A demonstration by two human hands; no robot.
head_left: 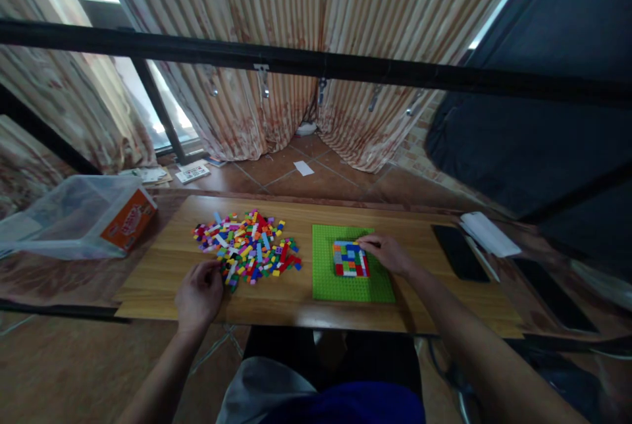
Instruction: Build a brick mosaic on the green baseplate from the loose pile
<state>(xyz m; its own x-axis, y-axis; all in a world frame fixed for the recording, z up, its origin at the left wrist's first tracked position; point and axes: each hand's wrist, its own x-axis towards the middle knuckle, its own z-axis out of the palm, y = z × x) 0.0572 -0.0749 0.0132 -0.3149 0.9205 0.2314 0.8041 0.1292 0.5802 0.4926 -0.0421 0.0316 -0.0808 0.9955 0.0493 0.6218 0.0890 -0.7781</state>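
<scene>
From my feed, the right hand (pixel 385 253) has its fingers bent in at the far right corner of the brick block (pixel 351 259) on the green baseplate (pixel 323 282); I can't tell if they grip a piece. A crooked push there could pop a corner brick loose, I judge. The left hand (pixel 200 292) curls at the loose brick pile (pixel 257 246), its contents hidden from me (fingers in the way). A careless sweep could scatter bricks off the wooden board (pixel 276 309).
</scene>
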